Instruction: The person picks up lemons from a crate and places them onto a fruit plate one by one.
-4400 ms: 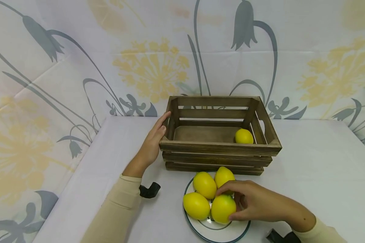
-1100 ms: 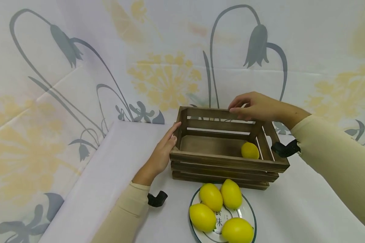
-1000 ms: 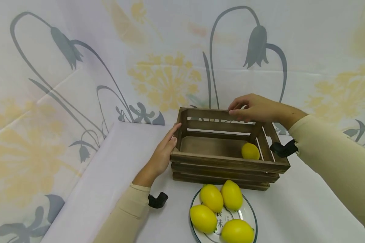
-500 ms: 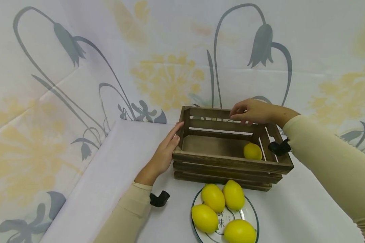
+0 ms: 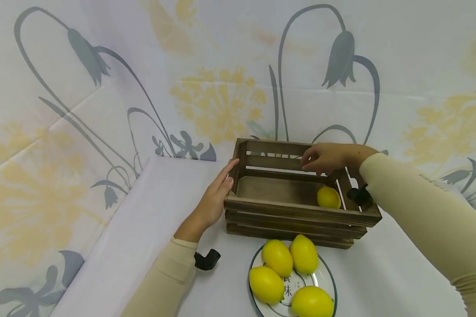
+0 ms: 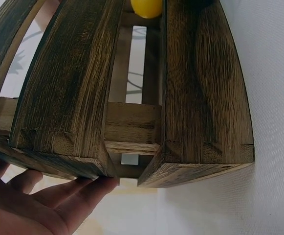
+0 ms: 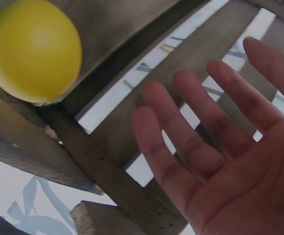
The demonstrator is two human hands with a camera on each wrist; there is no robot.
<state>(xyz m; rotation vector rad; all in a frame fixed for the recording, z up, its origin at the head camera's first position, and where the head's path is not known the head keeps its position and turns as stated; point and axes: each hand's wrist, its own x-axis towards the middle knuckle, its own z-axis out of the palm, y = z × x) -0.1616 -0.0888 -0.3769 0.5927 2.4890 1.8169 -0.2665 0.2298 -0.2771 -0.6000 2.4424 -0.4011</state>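
Note:
A brown slatted wooden crate [image 5: 293, 215] stands on the white table. My left hand [image 5: 211, 202] rests against its left end, fingers extended along the outer side; the left wrist view shows the fingertips touching the slats. Inside the crate, at the right end, lies one yellow lemon [image 5: 328, 198]. My right hand [image 5: 328, 157] reaches over the crate's right end, its fingers just above the interior near the back slats. In the right wrist view its fingers [image 7: 156, 137] are spread and loosely bent, holding nothing, and apart from the lemon [image 7: 34, 49].
In front of the crate is a white plate [image 5: 318, 278] with a dark rim and printed characters, bearing several lemons [image 5: 277, 258]. A floral cloth [image 5: 222, 101] hangs behind the table and at the left. Black wrist mounts [image 5: 207, 259] project from both sleeves.
Earlier my right hand was at a lemon on the plate; that lemon now lies turned there. Since then the hand moved over the crate's back and lowered. My left hand stayed on the crate.

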